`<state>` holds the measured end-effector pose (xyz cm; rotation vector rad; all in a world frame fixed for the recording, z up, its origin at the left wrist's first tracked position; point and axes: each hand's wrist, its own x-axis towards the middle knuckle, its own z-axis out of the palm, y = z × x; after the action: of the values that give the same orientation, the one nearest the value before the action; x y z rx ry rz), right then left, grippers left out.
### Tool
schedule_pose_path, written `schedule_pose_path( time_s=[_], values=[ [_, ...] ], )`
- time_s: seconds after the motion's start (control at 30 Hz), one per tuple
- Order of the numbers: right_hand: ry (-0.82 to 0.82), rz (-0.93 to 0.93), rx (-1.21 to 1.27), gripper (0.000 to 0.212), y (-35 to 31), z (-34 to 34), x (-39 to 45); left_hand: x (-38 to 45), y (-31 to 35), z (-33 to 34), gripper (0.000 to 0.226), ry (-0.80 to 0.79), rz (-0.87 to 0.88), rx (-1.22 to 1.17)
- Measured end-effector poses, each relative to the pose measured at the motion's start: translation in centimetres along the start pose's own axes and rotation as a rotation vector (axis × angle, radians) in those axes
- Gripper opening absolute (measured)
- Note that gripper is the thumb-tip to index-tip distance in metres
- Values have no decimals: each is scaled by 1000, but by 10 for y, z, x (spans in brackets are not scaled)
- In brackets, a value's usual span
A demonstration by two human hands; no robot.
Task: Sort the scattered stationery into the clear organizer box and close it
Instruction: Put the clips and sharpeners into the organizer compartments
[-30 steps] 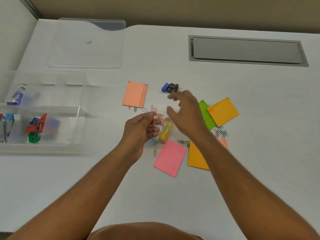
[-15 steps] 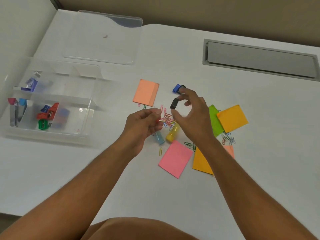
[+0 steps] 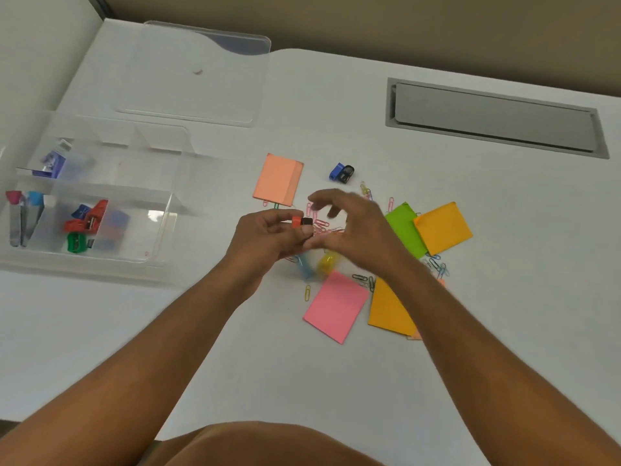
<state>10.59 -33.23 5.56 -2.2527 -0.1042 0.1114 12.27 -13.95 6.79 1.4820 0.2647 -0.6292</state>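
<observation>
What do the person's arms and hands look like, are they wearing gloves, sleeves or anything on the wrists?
Both arms are bare from hand to the frame edge: no sleeves, gloves, watch, bracelets or rings show on the left hand or the right hand. The right hand is motion-blurred, so small details there cannot be ruled out.

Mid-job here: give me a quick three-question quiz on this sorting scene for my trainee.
1. True or false: the clear lid is on the organizer box.
2. What does the left hand pinch? A) pink sticky pad B) small red and black items C) green sticky pad
3. Fill in: the blue and black items lie on the ____.

Key: 1 false, the lid lies behind the box; 2 B; 3 table.
</observation>
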Motion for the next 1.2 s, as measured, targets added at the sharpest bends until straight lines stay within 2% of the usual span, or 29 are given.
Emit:
schedule_pose_path(
  time_s=[0.17,0.27,0.37,0.5,0.6,0.7,0.87,1.07,1.13,1.2],
  values=[
    [211,123,-223,61,45,-15,63,0,-4,-5,35,73,-37,-45],
    [180,227,-306,65,63,-8,81,-3,-4,-10,32,76,-44,-56],
    [198,250,-282,60,68,-1,83,-6,-5,-16,30,70,-44,-84],
    [347,232,-270,49,67,3,71,-6,-7,-21,31,79,-39,-96],
    [475,87,-217,39,61,5,64,-5,-8,-20,31,81,-42,-87],
    [428,-8,-236,29,60,7,73,-2,-8,-16,29,82,-50,-56],
    [262,-2,-327,22,74,13,93,0,-4,-12,27,55,-41,-12],
    [179,27,-482,18,72,21,100,-5,-1,-15,28,73,-46,-9],
    [190,55,-433,18,66,22,96,-9,1,-18,29,75,-45,-30],
    [271,179,-221,15,52,21,88,-15,3,-24,29,73,-32,-42]
  ],
)
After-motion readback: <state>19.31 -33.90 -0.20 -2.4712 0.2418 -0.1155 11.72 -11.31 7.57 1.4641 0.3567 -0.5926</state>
